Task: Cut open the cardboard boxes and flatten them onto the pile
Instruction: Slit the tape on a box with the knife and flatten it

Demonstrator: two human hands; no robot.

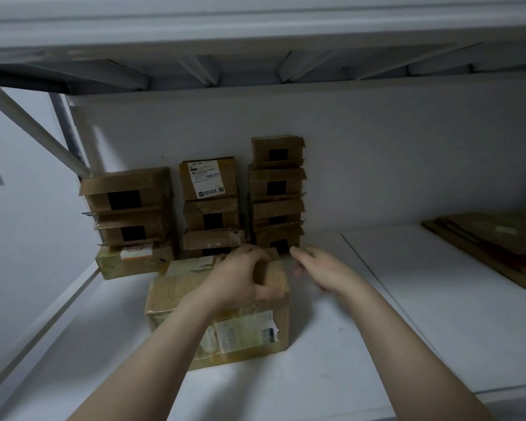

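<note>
- A large brown cardboard box, wrapped in glossy yellowish tape, stands on the white shelf board nearest the person, towards the left of the board.
- A torn white shipping label is stuck on its near face.
- The left hand lies on top of this box at its far right corner. Its grip is clenched on the cardboard: the fingers curl over the far top edge and the thumb presses at the right edge.
- The right hand hangs in the air just to the right of the box, not touching it. Its grip is released, with fingers stretched forward and nothing in them; the fingertips are blurred.
- Behind the box, three stacks of smaller brown cardboard boxes stand against the white back panel.
- The left stack has three boxes; the lowest is yellowish with an orange and white label.
- The middle stack also has three, and the top one carries a white printed label.
- The right stack has four small boxes, each with a black rectangle on its front.
- A pile of flattened brown cardboard lies on the same shelf at the far right, well apart from the boxes.
- A grey upper shelf with ribs underneath spans overhead.
</note>
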